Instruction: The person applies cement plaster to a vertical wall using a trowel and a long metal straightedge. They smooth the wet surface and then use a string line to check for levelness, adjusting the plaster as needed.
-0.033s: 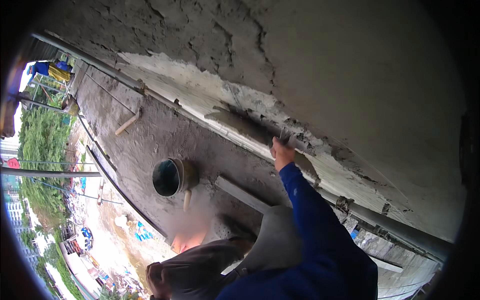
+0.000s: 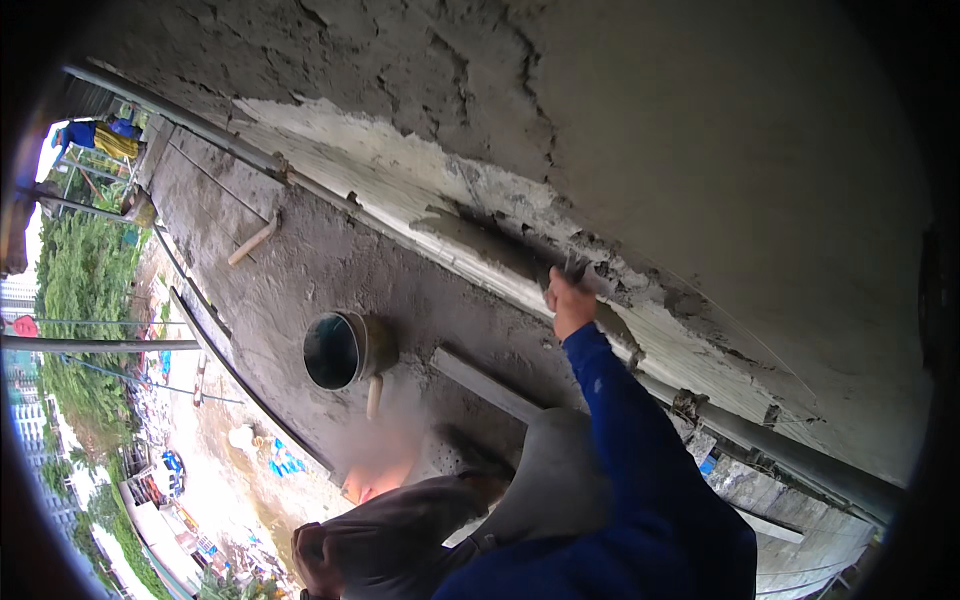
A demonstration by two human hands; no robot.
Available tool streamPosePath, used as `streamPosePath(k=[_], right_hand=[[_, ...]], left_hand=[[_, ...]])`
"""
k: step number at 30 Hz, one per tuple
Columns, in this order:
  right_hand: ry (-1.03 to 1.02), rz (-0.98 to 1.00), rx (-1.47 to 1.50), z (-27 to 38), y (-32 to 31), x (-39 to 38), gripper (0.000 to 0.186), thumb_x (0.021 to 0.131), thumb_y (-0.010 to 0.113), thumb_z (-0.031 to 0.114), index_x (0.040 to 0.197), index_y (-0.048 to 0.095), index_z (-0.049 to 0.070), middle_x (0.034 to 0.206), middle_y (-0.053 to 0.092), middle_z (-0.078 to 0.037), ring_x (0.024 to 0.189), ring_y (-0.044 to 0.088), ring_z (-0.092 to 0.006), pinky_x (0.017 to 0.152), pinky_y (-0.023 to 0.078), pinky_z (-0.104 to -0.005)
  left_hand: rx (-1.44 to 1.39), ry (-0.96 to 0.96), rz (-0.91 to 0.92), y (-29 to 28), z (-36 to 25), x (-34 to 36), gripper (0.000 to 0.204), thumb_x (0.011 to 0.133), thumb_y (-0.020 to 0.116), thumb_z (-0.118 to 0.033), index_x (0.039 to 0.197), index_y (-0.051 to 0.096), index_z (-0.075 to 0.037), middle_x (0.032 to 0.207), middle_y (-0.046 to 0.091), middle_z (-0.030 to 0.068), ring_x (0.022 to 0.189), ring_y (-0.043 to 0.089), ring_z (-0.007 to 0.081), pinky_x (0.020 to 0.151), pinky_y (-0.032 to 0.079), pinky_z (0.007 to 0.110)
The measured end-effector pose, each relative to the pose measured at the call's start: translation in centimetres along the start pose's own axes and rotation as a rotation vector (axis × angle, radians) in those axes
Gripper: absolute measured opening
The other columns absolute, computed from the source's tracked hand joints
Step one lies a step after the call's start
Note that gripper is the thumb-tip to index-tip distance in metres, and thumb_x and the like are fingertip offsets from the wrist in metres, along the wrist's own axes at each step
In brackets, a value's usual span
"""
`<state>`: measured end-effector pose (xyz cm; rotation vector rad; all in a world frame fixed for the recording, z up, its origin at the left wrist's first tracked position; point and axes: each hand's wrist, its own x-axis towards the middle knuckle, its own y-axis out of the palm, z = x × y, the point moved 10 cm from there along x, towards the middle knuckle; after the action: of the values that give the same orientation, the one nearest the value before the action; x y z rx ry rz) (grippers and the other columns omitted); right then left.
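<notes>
My right hand [image 2: 572,303], at the end of a blue sleeve, is closed around the handle of a trowel [image 2: 573,268]. The trowel is against the rough lower edge of the plastered wall [image 2: 700,130], beside a patch of wet grey mortar [image 2: 480,243] on the pale strip below. Much of the blade is hidden by the hand and shadow. My left hand [image 2: 317,562] rests low on the left by my dark-trousered knee; its fingers are too dark to make out.
A mortar-stained bucket [image 2: 376,345] stands on the grey platform, a pale handle [image 2: 374,397] beside it. A wooden-handled tool [image 2: 255,243] lies farther off. Near my leg is a plank [image 2: 487,384]. A metal pipe [image 2: 790,450] runs along the wall. Beyond the platform's edge [image 2: 250,380] the ground drops far below.
My right hand and the trowel have shifted very slightly to the right along the wall's edge. The left hand stays where it was.
</notes>
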<state>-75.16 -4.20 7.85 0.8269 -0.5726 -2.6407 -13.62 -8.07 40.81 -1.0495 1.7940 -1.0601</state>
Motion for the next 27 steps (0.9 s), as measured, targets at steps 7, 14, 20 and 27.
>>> streamPosePath(k=[7, 14, 20, 27], right_hand=[[0.011, 0.104, 0.147, 7.7, 5.6, -5.3, 0.02, 0.095, 0.067, 0.003, 0.095, 0.05, 0.014, 0.066, 0.046, 0.002, 0.05, 0.04, -0.0116, 0.057, 0.041, -0.0341], [0.027, -0.195, -0.049, -10.2, 3.2, 9.4, 0.02, 0.095, 0.069, 0.006, 0.099, 0.05, 0.003, 0.068, 0.048, -0.003, 0.046, 0.043, -0.0163, 0.058, 0.047, -0.0404], [0.097, -0.001, -0.155, -10.9, 5.0, 13.2, 0.015, 0.095, 0.068, 0.011, 0.092, 0.054, 0.006, 0.067, 0.05, -0.003, 0.045, 0.045, -0.0163, 0.063, 0.055, -0.0412], [-0.082, -0.127, -0.602, -13.6, 5.4, 7.6, 0.059, 0.09, 0.073, 0.013, 0.134, 0.041, -0.007, 0.1, 0.063, -0.016, 0.058, 0.062, -0.0182, 0.051, 0.053, -0.0344]], left_hand=[[-0.061, -0.05, 0.048, 0.1, 0.0, 1.0, 0.022, 0.095, 0.064, -0.015, 0.108, 0.068, 0.003, 0.108, 0.068, 0.0235, 0.103, 0.063, 0.0412, 0.095, 0.049, 0.049], [-0.03, -0.028, 0.08, -0.1, -0.4, 3.1, 0.023, 0.095, 0.066, -0.012, 0.112, 0.067, 0.003, 0.112, 0.068, 0.0224, 0.107, 0.063, 0.039, 0.096, 0.049, 0.048], [-0.058, -0.082, 0.088, -0.1, -0.3, 3.6, 0.024, 0.095, 0.065, -0.013, 0.112, 0.066, 0.003, 0.108, 0.067, 0.0223, 0.104, 0.063, 0.0398, 0.095, 0.049, 0.047], [-0.104, -0.089, 0.097, 0.0, -0.3, 5.8, 0.024, 0.094, 0.066, -0.013, 0.11, 0.066, 0.004, 0.109, 0.067, 0.0225, 0.104, 0.063, 0.0392, 0.095, 0.049, 0.047]])
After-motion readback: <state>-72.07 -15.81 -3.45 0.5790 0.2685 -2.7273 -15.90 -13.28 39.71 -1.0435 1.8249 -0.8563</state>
